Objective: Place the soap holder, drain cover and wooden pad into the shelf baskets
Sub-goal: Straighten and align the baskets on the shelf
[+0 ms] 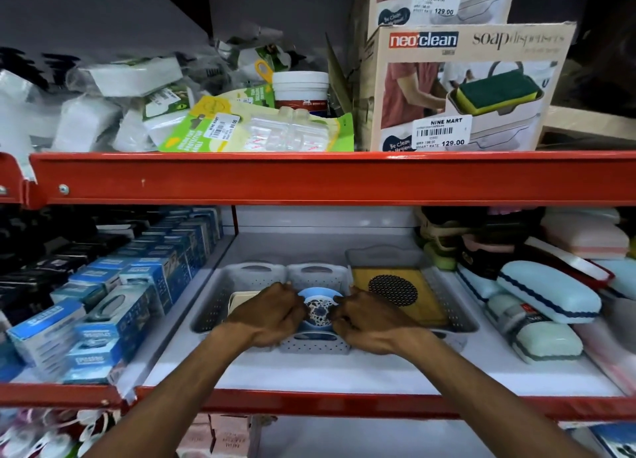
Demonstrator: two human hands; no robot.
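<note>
Three grey perforated baskets stand side by side on the white middle shelf. The middle basket [315, 274] holds a round blue item with a floral centre [318, 308]. My left hand [266, 316] and my right hand [366, 320] grip this round item from either side, fingers curled on its rim. The left basket [210, 306] contains a cream rectangular piece [241, 299], mostly hidden behind my left hand. The right basket [447, 296] holds a yellow card with a black mesh disc [393, 289].
Blue boxed goods [113, 306] fill the shelf to the left. Pale blue and green soap cases [547, 299] lie to the right. A red shelf beam [309, 177] runs overhead, carrying a soap dispenser box [461, 89] and packets.
</note>
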